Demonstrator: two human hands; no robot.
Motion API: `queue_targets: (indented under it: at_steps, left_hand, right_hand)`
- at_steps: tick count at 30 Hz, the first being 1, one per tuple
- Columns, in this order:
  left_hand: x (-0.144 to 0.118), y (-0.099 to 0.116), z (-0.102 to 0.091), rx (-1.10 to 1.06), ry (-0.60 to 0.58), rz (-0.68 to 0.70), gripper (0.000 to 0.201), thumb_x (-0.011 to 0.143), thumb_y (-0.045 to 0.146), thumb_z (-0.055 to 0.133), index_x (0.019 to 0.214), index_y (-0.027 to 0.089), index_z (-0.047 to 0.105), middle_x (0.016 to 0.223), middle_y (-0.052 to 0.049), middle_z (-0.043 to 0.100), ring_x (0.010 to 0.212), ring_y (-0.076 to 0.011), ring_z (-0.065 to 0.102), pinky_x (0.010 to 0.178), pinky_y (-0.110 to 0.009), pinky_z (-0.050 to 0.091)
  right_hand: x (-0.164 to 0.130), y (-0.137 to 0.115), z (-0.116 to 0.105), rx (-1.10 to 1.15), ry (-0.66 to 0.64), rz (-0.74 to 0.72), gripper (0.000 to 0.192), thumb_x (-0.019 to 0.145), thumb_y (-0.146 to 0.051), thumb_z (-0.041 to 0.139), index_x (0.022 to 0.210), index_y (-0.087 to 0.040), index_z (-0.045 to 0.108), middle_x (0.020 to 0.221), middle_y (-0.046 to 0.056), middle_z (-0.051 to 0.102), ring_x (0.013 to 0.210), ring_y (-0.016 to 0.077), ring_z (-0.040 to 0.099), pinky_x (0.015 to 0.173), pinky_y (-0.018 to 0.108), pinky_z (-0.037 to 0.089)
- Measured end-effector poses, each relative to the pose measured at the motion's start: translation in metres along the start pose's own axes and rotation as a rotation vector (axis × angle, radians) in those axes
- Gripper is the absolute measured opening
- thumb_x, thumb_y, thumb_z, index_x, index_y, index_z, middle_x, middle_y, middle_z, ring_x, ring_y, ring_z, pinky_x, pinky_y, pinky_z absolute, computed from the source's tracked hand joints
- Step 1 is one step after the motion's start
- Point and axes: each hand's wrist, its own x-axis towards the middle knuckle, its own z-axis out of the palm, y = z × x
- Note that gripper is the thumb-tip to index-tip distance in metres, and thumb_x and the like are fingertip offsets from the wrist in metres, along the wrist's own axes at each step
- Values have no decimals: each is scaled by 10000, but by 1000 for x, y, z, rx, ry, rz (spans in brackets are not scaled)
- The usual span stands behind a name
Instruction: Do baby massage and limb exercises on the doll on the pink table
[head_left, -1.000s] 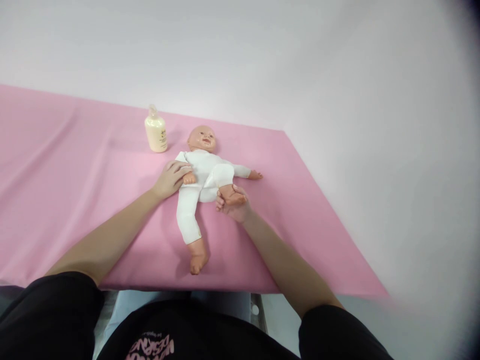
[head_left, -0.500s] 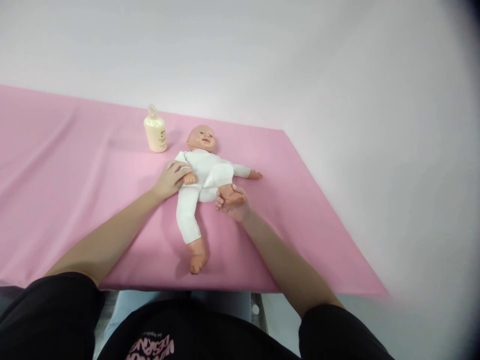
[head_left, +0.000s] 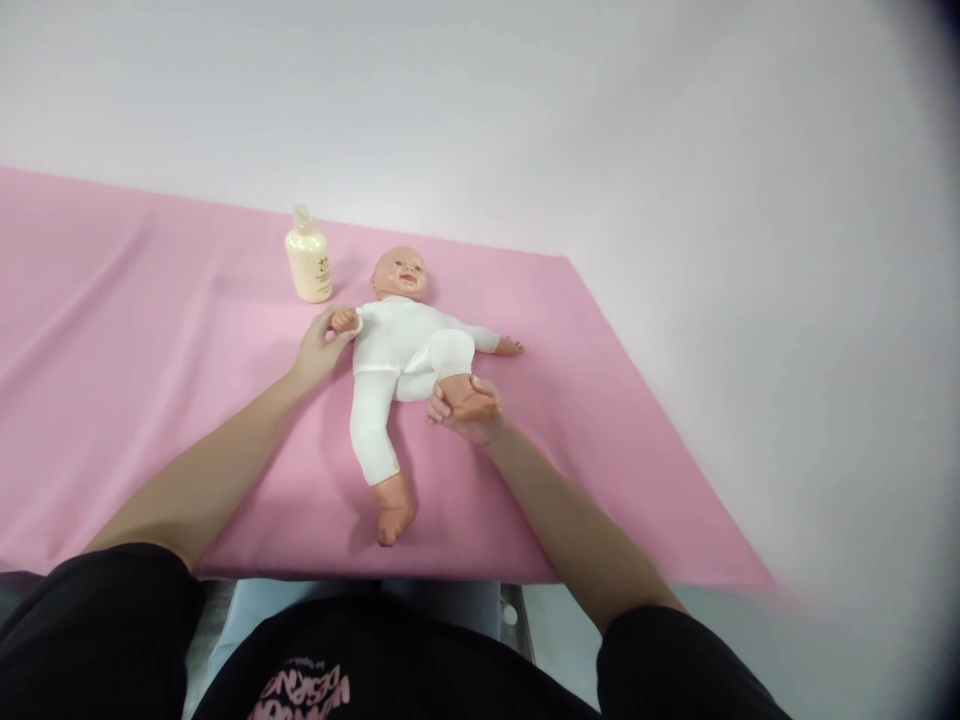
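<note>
Doll: a baby doll [head_left: 401,340] in a white suit lies on its back near the middle of the pink sheet [head_left: 135,380], head towards the far wall, face up.
Doll's limbs: one leg lies straight, its bare foot pointing at the near edge of the bench; the other leg is bent up at the knee; one arm is stretched out to the right, flat on the sheet.
Left hand: the left hand [head_left: 319,345] is at the doll's other arm, fingers [head_left: 330,318] curled round the small doll hand and holding it out to the side, just off the body.
Right hand: the right hand [head_left: 461,415] cups the foot of the bent leg from beneath, fingers closed round the heel and sole, thumb side towards the shin.
Grip detail: how firmly either hand presses is hard to judge from this height; both seem to be light holds.
Bottle: a cream-coloured pump bottle [head_left: 307,265] stands upright on the sheet, just beyond the left hand and beside the doll's head, not touching either.
Bench: the sheet covers the bench up to a pale wall.
Person: black sleeves and a black shirt with pink lettering fill the bottom of the view.
</note>
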Motion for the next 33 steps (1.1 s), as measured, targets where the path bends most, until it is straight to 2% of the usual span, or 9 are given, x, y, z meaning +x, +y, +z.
queue_targets:
  at_steps: [4, 9, 11, 14, 17, 20, 25, 30, 33]
  left_hand:
    - [9, -25, -5, -243, 127, -77, 496, 799, 515, 820, 1173, 243, 640, 1178, -75, 701, 1102, -236, 689, 959, -371, 571]
    - [18, -49, -15, -398, 208, -96, 696, 700, 654, 868, 1213, 264, 603, 1243, -94, 675, 1235, -278, 663, 1093, -437, 538]
    - [21, -56, -18, -417, 225, -106, 750, 672, 677, 875, 1231, 270, 586, 1270, -99, 661, 1274, -294, 644, 1122, -463, 519]
    - [23, -60, -20, -384, 222, -89, 755, 700, 700, 842, 1253, 262, 575, 1264, -108, 652, 1299, -306, 625, 1126, -476, 508]
    - [17, -47, -19, -256, 174, -39, 673, 786, 694, 771, 1252, 244, 586, 1228, -108, 664, 1249, -298, 643, 1079, -458, 530]
    - [6, -19, -15, 15, 72, 79, 480, 924, 578, 659, 1243, 222, 615, 1231, -118, 684, 1195, -282, 645, 1091, -472, 498]
    - [-7, 18, -4, 374, -263, 364, 356, 980, 344, 508, 1278, 214, 655, 1279, -133, 707, 1216, -299, 616, 1114, -521, 422]
    - [-8, 23, 1, 476, -350, 399, 360, 976, 305, 485, 1258, 234, 697, 1328, -137, 701, 1255, -312, 585, 1097, -531, 400]
    - [-8, 22, 2, 493, -353, 416, 346, 982, 293, 475, 1226, 244, 716, 1312, -129, 712, 1259, -310, 584, 1077, -520, 406]
  right_hand:
    - [-9, 6, -2, -124, -183, 150, 536, 824, -623, 693, 1032, -130, 690, 855, 69, 737, 805, 197, 690, 812, 338, 547]
    - [-7, -7, 17, -318, -421, 540, 433, 792, -474, 812, 1022, -116, 732, 1071, 139, 780, 1015, 255, 737, 906, 353, 570]
    - [-2, -12, 24, -365, -505, 605, 342, 817, -432, 813, 962, -131, 740, 1064, 127, 785, 1083, 250, 730, 992, 346, 552]
    - [3, -15, 25, -361, -534, 628, 338, 810, -440, 821, 938, -137, 741, 1048, 124, 791, 1107, 253, 730, 1031, 351, 543]
    - [-4, -9, 19, -318, -442, 606, 435, 749, -451, 852, 1010, -125, 732, 1068, 150, 789, 1049, 279, 745, 968, 393, 571]
    - [-12, -1, 10, -228, -227, 434, 538, 689, -528, 843, 1024, -129, 712, 991, 135, 784, 919, 266, 745, 866, 402, 579]
    - [-7, 0, 0, -30, 79, 157, 532, 726, -636, 739, 938, -155, 655, 724, 27, 685, 623, 149, 604, 647, 307, 525]
    - [4, -9, 3, 132, 286, 111, 481, 959, -607, 430, 855, -169, 600, 621, -25, 555, 454, 85, 354, 490, 246, 394]
    - [5, -12, 3, 172, 310, 97, 486, 982, -585, 394, 858, -166, 607, 607, -36, 529, 441, 80, 292, 467, 231, 356]
